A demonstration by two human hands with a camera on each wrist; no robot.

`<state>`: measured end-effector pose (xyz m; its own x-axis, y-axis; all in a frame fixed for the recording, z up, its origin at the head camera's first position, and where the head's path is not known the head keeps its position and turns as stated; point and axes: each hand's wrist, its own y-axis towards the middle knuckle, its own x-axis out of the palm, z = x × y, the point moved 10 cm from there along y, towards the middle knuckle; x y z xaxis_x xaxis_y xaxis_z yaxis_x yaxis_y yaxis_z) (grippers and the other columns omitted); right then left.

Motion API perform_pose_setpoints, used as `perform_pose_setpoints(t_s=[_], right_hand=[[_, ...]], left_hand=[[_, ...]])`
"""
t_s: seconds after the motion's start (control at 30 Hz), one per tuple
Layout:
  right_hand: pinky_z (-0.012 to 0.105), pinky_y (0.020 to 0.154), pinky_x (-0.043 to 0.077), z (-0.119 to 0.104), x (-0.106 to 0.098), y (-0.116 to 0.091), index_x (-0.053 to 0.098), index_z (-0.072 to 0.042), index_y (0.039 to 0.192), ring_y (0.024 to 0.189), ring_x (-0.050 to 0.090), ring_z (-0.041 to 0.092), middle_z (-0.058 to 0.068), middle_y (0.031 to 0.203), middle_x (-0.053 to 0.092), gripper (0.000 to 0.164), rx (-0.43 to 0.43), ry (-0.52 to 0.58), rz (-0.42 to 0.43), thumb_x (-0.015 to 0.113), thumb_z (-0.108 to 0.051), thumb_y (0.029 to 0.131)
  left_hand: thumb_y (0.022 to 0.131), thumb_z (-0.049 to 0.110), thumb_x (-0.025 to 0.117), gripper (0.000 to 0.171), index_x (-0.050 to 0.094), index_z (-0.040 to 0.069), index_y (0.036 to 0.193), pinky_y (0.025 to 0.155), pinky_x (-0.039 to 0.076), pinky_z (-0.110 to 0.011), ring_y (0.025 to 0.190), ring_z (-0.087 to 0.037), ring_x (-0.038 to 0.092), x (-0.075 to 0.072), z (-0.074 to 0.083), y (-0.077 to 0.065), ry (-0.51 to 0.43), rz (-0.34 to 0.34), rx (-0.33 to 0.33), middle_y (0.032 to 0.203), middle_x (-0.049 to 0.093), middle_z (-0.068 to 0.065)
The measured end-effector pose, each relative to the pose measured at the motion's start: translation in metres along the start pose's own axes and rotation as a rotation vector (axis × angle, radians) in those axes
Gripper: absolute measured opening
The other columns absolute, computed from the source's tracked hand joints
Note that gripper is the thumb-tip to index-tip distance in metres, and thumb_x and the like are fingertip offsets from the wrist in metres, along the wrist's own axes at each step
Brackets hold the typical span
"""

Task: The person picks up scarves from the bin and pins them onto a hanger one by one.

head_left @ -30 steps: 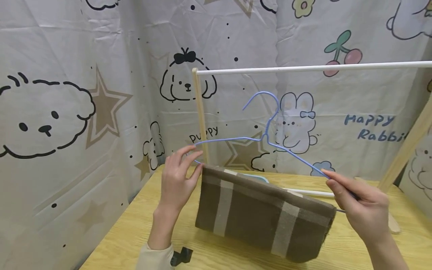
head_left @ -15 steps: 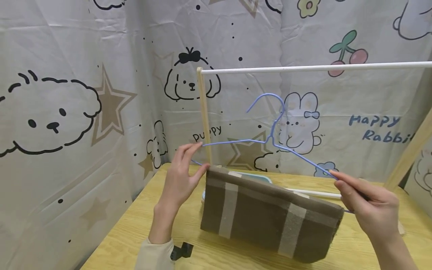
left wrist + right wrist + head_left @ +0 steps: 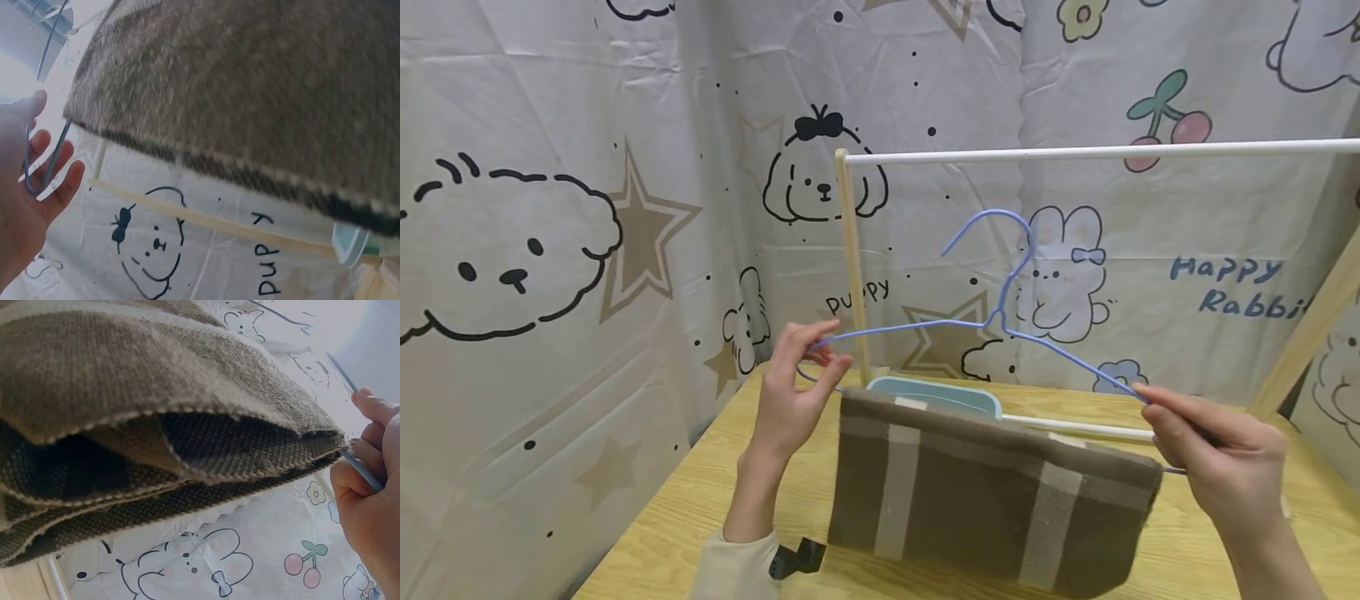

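Observation:
A blue wire hanger point(image 3: 1000, 317) is held up over the table with its hook at the top. Over its lower bar hangs a folded brown woven cloth point(image 3: 970, 492) with pale stripes, like a scarf. My right hand point(image 3: 1228, 462) grips the hanger's right side, thumb and fingers around the wire. At the left end, my left hand point(image 3: 793, 400) has its fingers loosely spread, thumb apart from fingertips. In the left wrist view, the hanger's bent end lies against the left palm point(image 3: 25, 187). Layered folds of the cloth point(image 3: 187, 431) show in the right wrist view.
Behind the hanger stands a rack with a white top bar point(image 3: 1075, 152) and wooden posts point(image 3: 852, 267). A light blue tray point(image 3: 936, 393) sits behind the cloth on the wooden table point(image 3: 700, 500). A printed curtain point(image 3: 647, 108) surrounds the table.
The hanger's left end and the cloth have dropped a little. My left thumb has come away from the cloth's upper corner. More of the tray shows now; my right hand keeps its grip.

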<state>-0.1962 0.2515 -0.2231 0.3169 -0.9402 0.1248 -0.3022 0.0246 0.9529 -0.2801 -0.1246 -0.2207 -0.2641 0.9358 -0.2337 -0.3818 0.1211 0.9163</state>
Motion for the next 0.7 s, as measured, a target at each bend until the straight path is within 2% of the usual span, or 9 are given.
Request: perform_pose_setpoints(t_s=[0.17,0.3,0.43,0.5,0.6,0.7], right_hand=[[0.017,0.043,0.027,0.0,0.002,0.002,0.057,0.034,0.097,0.051,0.039,0.01,0.013,0.074,0.065,0.019,-0.008,-0.021,-0.017,0.06,0.029,0.08],[0.017,0.045,0.03,0.001,-0.005,-0.001,0.06,0.032,0.095,0.055,0.046,0.01,0.013,0.082,0.072,0.017,0.026,-0.102,0.009,0.063,0.027,0.079],[0.014,0.053,0.046,0.006,-0.022,-0.009,0.063,0.029,0.093,0.066,0.064,0.01,0.014,0.091,0.077,0.016,0.109,-0.201,0.079,0.064,0.029,0.077],[0.013,0.055,0.048,0.01,-0.029,-0.012,0.065,0.027,0.093,0.067,0.066,0.009,0.012,0.09,0.077,0.017,0.151,-0.239,0.105,0.063,0.031,0.076],[0.014,0.051,0.042,0.012,-0.033,-0.013,0.065,0.025,0.094,0.063,0.061,0.008,0.007,0.082,0.075,0.02,0.197,-0.284,0.102,0.062,0.032,0.075],[0.019,0.05,0.035,0.012,-0.031,-0.01,0.065,0.024,0.099,0.062,0.05,0.008,0.004,0.076,0.067,0.025,0.21,-0.325,0.052,0.063,0.031,0.075]], left_hand=[[0.085,-0.002,0.074,0.04,0.066,0.006,0.123,0.065,0.045,-0.017,0.069,-0.009,0.051,0.002,0.001,-0.001,-0.033,0.014,-0.007,0.078,0.057,-0.005],[0.088,-0.001,0.071,0.024,0.072,0.005,0.11,0.053,0.037,-0.017,0.06,-0.006,0.043,0.002,0.004,-0.002,-0.046,0.046,0.021,0.072,0.057,-0.002],[0.088,-0.001,0.07,0.014,0.074,0.002,0.101,0.045,0.03,-0.017,0.053,-0.006,0.038,0.001,0.007,-0.003,-0.065,0.122,0.048,0.068,0.057,-0.004],[0.087,-0.004,0.071,0.009,0.073,-0.002,0.096,0.043,0.028,-0.018,0.05,-0.006,0.038,0.0,0.009,-0.003,-0.081,0.173,0.049,0.066,0.056,-0.006],[0.086,-0.005,0.071,0.006,0.073,-0.003,0.091,0.039,0.028,-0.017,0.045,-0.004,0.039,0.0,0.007,-0.005,-0.097,0.226,0.0,0.066,0.059,-0.009],[0.087,-0.004,0.071,0.005,0.072,-0.003,0.091,0.036,0.03,-0.018,0.042,-0.002,0.041,0.002,0.002,-0.006,-0.119,0.238,-0.082,0.066,0.06,-0.009]])
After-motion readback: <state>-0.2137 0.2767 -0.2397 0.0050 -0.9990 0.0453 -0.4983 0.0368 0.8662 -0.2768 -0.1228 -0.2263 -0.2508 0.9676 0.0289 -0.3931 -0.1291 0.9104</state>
